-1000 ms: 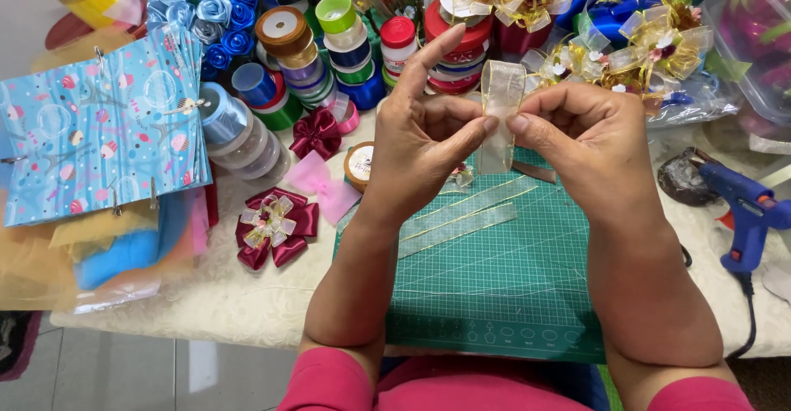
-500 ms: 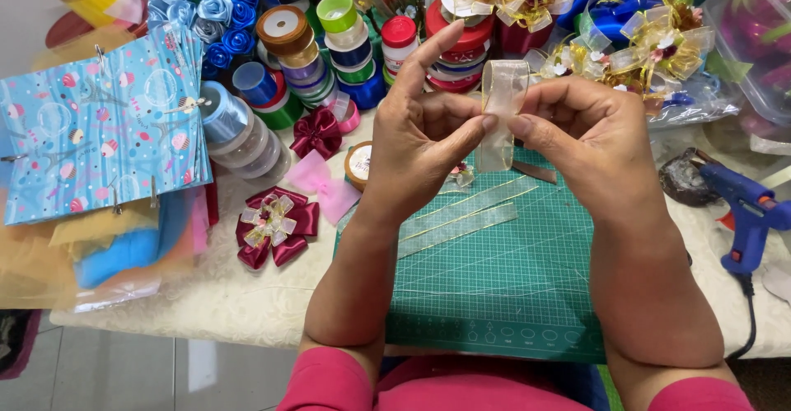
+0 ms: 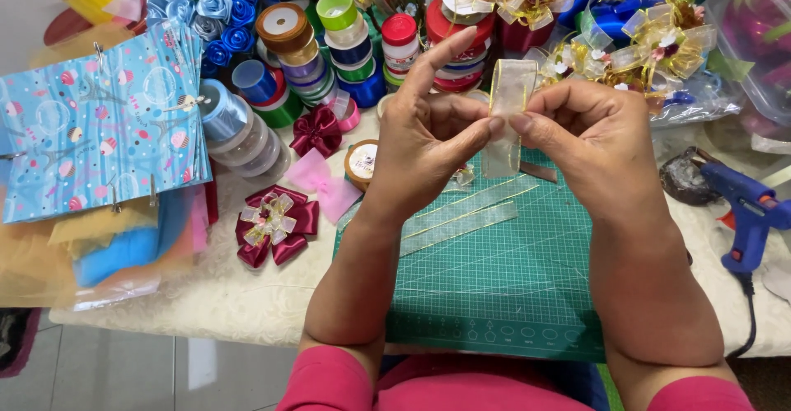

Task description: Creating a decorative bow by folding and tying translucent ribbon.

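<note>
Head view, left hand (image 3: 424, 143) and right hand (image 3: 589, 135) raised over green mat (image 3: 511, 287), both pinching sheer ribbon (image 3: 508, 106)

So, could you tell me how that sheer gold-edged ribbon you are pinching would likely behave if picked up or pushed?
The sheer ribbon is pinched between the left hand and the right hand. Its loop stands above the fingers, so the gold edges probably stiffen it a little. It looks thin and see-through, so likely very light. Loose strips lie flat on the green cutting mat, so they would probably slide, not roll.
</note>
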